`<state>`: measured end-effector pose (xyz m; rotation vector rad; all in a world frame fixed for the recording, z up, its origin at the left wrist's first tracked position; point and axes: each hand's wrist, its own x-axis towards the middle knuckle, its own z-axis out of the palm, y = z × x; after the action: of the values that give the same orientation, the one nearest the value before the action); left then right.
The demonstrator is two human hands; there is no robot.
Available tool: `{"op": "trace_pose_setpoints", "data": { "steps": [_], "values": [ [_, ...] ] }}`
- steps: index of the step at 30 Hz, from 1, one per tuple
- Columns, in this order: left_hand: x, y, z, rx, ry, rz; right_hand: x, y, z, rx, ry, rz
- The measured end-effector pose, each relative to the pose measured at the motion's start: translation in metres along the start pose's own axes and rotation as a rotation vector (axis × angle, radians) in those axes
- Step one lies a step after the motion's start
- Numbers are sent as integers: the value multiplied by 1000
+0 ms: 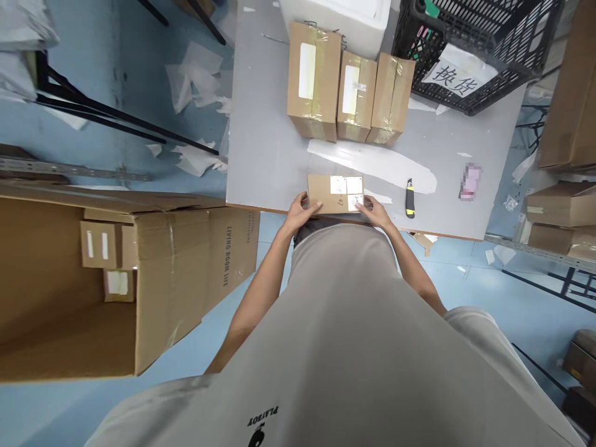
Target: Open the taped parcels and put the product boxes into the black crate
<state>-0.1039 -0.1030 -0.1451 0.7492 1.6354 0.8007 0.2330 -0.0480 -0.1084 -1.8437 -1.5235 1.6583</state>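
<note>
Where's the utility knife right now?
In the head view, the utility knife lies on the grey table near its front edge, just right of the small box that the left hand and right hand hold.

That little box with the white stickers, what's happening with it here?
A person stands at a grey table, holding a small cardboard box at its near edge, left hand on the left end, right hand on the right. White labels are on its top. Three taped boxes stand farther back, a utility knife lies to the right, and a big open carton sits on the floor at the left.
</note>
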Motion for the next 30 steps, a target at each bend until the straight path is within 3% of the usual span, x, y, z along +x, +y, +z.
{"op": "trace_pose_setpoints", "data": {
  "steps": [3,6,10,14,17,20,25,30],
  "values": [
    [11,15,1,-12,81,-59,11,-5,1,35,82,-11],
    [25,34,4,-19,129,-29,28,-18,2,50,157,-36],
    [35,59,6,-14,105,12,44,-40,1,110,90,-80],
    [25,72,0,75,211,42,36,-51,-2,134,121,-41],
    [9,71,-3,87,279,62,21,-48,-2,157,211,-71],
    [-8,62,-1,10,258,68,9,-38,1,197,266,-139],
    [-19,44,5,-129,242,37,2,-22,8,196,212,-94],
    [-8,46,-6,-55,177,11,2,-25,-1,107,141,-57]
  ]
}}
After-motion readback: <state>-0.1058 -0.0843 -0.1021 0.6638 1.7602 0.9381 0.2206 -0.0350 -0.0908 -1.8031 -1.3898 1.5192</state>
